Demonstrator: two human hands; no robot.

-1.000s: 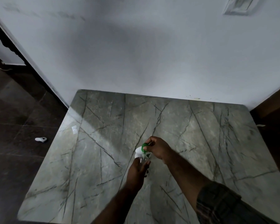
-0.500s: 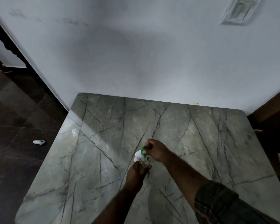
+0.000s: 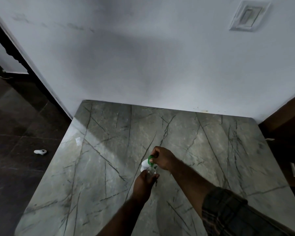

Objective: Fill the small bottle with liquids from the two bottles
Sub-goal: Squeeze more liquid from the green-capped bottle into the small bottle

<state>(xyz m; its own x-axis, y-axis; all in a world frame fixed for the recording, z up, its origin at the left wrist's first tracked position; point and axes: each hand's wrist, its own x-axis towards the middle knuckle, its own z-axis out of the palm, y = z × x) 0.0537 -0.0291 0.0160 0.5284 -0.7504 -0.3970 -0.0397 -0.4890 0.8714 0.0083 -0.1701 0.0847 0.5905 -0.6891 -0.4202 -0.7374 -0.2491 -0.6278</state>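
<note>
A small clear bottle (image 3: 150,172) is held over the middle of the grey marble table (image 3: 203,150), with my left hand (image 3: 144,183) wrapped around its lower part from below. My right hand (image 3: 163,158) grips a white spray head with a green collar (image 3: 147,162) at the top of that bottle. My fingers hide most of the bottle and I cannot tell whether it holds liquid. No other bottles are in view.
A white wall (image 3: 160,65) backs the table. Dark floor lies to the left with a small white object (image 3: 40,151) on it. A scrap of clear plastic (image 3: 78,140) rests near the table's left edge. Brown furniture (image 3: 289,116) stands at the right.
Both hands stay on the bottle and its spray head. The view has tipped slightly, so the hands sit a little lower in frame.
</note>
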